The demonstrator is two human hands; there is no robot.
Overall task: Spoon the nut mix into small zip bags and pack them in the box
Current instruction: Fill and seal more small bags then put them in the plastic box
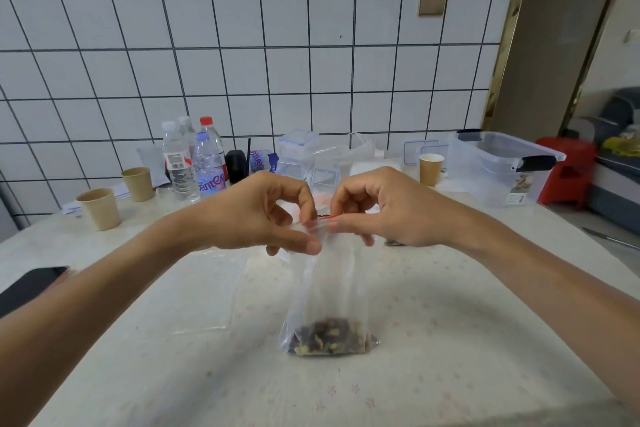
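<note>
Hands, left (256,215) and right (384,208), both pinch one zip bag (329,288); three paper cups (98,208) behind.

Legible text is showing in two places only, both fragmentary. The clear water bottle (209,166) standing at the back left of the worktop (138,374) is carrying a blue label with white slanted lettering; the letters "ante" are reading fairly clearly, the rest curving out of view. A second bottle (260,159) lying on its side just beside it is showing the same lettering, partly cut off. Labels on the neighbouring bottle (176,163) and the clear storage box (498,166) are appearing too small to read.
</note>
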